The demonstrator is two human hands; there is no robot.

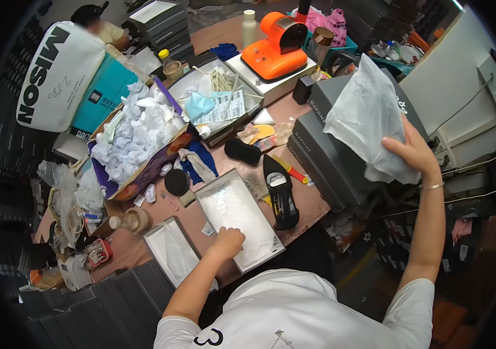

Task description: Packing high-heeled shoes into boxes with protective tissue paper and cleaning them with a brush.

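Observation:
My right hand [409, 152] is raised at the right, thumb and fingers closed on a thin white translucent wrapper [361, 116], paper or a soft bag. Whether anything lies inside it cannot be seen. My left hand [227, 242] is curled over the near left edge of an open shoebox tray [239, 212] with a white lining; what its fingers hold, if anything, is hidden. Just right of that tray lies a black shoe [280, 195], its open top showing a pale insole. A second shallow box part [169, 247] with white paper stands left of my left forearm.
Grey shoeboxes [326, 166] are stacked at the right, below the raised wrapper. Crumpled white paper [137, 134] fills a carton at the left. Behind stand a box of small items [219, 104] and an orange machine [274, 49]. A person [105, 32] sits at the far left.

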